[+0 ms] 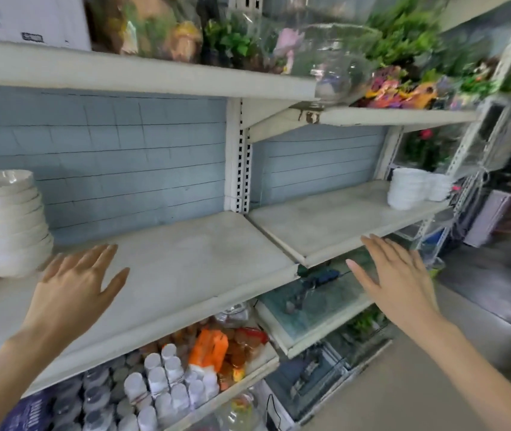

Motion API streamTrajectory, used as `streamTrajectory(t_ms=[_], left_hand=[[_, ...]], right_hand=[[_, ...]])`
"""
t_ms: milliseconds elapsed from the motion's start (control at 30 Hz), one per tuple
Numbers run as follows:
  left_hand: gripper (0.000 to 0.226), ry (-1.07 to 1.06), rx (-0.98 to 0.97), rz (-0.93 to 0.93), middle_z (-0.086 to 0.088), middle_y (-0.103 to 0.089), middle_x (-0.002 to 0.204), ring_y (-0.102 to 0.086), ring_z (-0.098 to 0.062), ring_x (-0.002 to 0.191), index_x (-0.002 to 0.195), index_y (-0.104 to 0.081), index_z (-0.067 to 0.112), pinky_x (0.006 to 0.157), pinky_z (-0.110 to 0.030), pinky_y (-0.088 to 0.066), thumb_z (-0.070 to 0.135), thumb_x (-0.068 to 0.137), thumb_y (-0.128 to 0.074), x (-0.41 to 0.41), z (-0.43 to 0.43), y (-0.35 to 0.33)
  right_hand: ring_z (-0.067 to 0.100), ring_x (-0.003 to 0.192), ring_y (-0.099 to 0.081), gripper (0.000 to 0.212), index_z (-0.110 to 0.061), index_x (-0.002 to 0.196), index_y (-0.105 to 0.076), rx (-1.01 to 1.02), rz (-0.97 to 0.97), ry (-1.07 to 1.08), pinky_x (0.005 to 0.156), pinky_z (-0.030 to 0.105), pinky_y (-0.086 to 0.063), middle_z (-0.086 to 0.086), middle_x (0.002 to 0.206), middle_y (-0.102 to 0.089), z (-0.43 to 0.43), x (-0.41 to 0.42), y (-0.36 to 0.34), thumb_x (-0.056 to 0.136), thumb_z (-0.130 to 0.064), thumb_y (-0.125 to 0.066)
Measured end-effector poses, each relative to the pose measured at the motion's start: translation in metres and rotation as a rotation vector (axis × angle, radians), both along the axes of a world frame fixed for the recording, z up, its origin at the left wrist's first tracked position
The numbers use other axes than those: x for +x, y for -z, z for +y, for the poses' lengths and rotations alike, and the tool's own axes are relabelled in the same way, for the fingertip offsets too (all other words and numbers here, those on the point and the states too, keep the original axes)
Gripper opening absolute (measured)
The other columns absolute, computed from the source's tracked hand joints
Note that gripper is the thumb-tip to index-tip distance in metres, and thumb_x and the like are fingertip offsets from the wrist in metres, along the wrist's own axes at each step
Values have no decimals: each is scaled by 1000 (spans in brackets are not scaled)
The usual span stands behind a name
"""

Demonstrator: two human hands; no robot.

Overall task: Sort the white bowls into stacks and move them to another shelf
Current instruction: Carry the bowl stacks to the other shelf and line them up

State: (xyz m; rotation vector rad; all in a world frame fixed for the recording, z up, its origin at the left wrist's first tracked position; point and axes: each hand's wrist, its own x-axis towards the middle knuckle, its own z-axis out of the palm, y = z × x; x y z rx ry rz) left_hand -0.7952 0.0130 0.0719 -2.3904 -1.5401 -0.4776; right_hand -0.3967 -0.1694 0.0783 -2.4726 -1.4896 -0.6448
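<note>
Head view, left hand (76,275): palm down, fingers spread and straight, holding nothing, over the near shelf (185,244).
Right hand (397,275): flat, fingers extended, empty, at the right shelf (325,219) front edge.
Bowls: tall bowl stack (5,222) far left; smaller bowl stacks (415,188) far right.

Bare shelf (185,253) between bowl stack (5,225) and far stacks (415,189).

Worn white metal shelving (185,244) on a perforated upright (238,157) stands against a blue-grey brick-patterned wall (108,144), green plants (403,29) crowding its top right corner, grey floor (481,284) at the right.
</note>
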Motion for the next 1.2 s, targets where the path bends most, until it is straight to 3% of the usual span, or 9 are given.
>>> streamTrajectory(t_ms=[133,333,500,633,767,900,1033,1200], left_hand=[[56,80,70,35,-19,-68,111,-65,-43,97,116,-65,1,85,-58,-48,42,88,-38,56,10,-17],[54,205,114,46,-19,-71,103,-67,-45,86,114,-66,0,73,-59,-52,37,87,-35,147,41,-22],[37,262,182,-13,-20,-71,93,-67,-46,75,109,-67,-3,63,-60,-53,24,87,-56,234,69,-19],[46,304,132,1,-19,-71,100,-68,-43,81,110,-66,-2,74,-59,-52,31,86,-46,299,100,-19],[53,343,79,37,-19,-70,103,-68,-40,86,110,-65,-1,79,-59,-52,37,86,-36,360,125,-22],[58,385,62,50,-20,-71,97,-69,-42,79,105,-66,-2,70,-55,-54,41,85,-32,415,134,-22],[60,387,42,80,-18,-72,98,-69,-42,75,107,-67,-1,66,-54,-55,42,85,-32,460,139,-20],[61,340,26,111,-21,-71,97,-69,-41,74,108,-65,-4,64,-54,-54,42,86,-32,507,142,-7]], right_hand=[[28,123,-52,69,-10,131,-54,19,10,60,101,53,-38,10,133,-56,-18,40,0,90,-58,-26],[26,118,-56,69,-10,127,-58,56,37,147,99,49,-41,8,129,-60,-26,109,8,91,-58,-23],[23,140,-27,69,-17,146,-30,-34,35,223,113,45,-20,4,153,-29,-6,180,5,93,-60,-23],[28,120,-55,74,-10,129,-55,6,22,233,99,50,-42,10,131,-58,15,237,-2,91,-62,-19],[31,115,-58,74,-8,125,-59,31,71,268,94,54,-45,11,126,-61,25,287,-9,87,-61,-24],[29,133,-41,89,-14,141,-42,8,80,289,107,50,-30,7,145,-43,31,330,3,82,-73,-10],[19,143,-21,68,-22,149,-19,-63,115,313,115,41,-14,-3,156,-21,36,371,6,93,-58,-26],[18,144,-15,66,-24,150,-16,-64,154,334,116,40,-13,-4,157,-17,44,438,16,94,-57,-29]])
